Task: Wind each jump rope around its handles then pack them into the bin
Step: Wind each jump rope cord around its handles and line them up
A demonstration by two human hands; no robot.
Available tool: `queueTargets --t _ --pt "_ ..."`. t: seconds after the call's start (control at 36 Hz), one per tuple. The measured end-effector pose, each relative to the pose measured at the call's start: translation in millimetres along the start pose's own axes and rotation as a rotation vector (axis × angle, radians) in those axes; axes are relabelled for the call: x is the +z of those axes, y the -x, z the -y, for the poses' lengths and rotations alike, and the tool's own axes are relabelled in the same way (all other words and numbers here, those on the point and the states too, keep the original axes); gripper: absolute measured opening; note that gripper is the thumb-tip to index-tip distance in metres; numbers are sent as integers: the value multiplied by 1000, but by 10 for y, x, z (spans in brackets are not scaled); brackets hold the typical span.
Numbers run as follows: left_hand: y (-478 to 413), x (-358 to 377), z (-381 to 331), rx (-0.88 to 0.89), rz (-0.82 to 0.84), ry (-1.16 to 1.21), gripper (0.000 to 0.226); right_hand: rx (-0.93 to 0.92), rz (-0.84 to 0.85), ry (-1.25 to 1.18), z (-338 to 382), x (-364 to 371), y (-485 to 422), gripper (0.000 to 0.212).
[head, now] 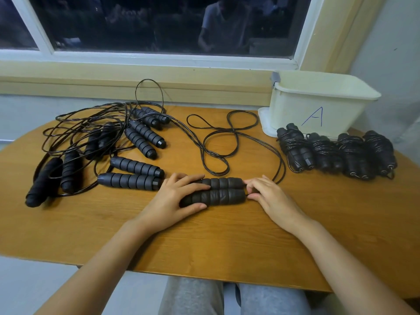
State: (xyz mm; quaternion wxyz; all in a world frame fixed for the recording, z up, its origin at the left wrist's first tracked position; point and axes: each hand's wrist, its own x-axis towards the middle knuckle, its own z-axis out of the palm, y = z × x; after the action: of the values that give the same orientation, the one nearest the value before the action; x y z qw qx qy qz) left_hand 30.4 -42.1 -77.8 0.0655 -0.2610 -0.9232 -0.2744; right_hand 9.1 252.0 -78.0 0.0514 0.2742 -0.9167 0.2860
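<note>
— Near the middle of the table (204, 246), what is being held?
— Two black handles (218, 192). They lie side by side and touch. Their long way runs left to right, with the left end a bit lower in the frame.
— Which way do the cord ends point?
— To the right. The cord (236, 131) comes out there and lies in loose loops above the handles.
— What do the hands do?
— The left hand (172, 198) lies over the left end, fingers on top and thumb on the near side, holding both handles together. The right hand (272, 198) has its fingertips curled in, pinching the right end of the handles.
— How many ropes are there?
— Ten in all. One is in the hands. Five lie loose in a pile (141, 139) at the left, with ten handles pointing many ways. Four are wound bundles (327, 153) in a row at the right.
— How do the bundles lie?
— Each runs from upper left to lower right, close beside the next.
— And the bin (295, 110)?
— One white bin, upper right, just behind the bundles, with a blue A on its side.
</note>
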Motion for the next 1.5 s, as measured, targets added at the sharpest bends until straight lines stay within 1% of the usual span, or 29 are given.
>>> queueTargets --t 0.28,0.44,0.61,0.67,0.72,0.75,0.81,0.83,0.86,0.92,1.08,1.31,1.5 --pt "11 -6 2 -4 35 128 50 3 -9 19 3 3 7 21" --pt "23 -6 2 35 52 74 51 10 -7 33 15 -10 -1 20" --pt "30 -23 31 52 126 19 52 17 -5 50 42 -29 8 19" --pt "30 -39 24 53 124 -11 52 25 -7 59 62 -35 8 16" --pt "30 -53 7 50 117 -39 51 70 -1 72 67 -38 -2 8" --pt "29 -58 -3 54 109 -59 51 98 -4 86 59 -41 -17 13" --pt "31 -66 -17 62 94 -110 51 142 6 133 32 -69 -38 32" --pt "33 -69 -18 60 92 -130 51 137 0 159 11 -92 -41 37" --pt "33 -70 -19 55 89 -142 51 116 -11 185 -19 -114 -38 39" --pt "34 -68 -24 44 79 -153 52 63 -47 240 -83 -163 -8 36" --pt "29 -15 -85 -25 14 -189 51 -20 -221 411 -137 -206 113 13" --pt "-137 78 -209 -149 -37 -221 50 -41 -345 515 -42 -115 194 13" --pt "-312 171 -377 -248 -62 -212 50 -18 -417 463 148 61 262 10"
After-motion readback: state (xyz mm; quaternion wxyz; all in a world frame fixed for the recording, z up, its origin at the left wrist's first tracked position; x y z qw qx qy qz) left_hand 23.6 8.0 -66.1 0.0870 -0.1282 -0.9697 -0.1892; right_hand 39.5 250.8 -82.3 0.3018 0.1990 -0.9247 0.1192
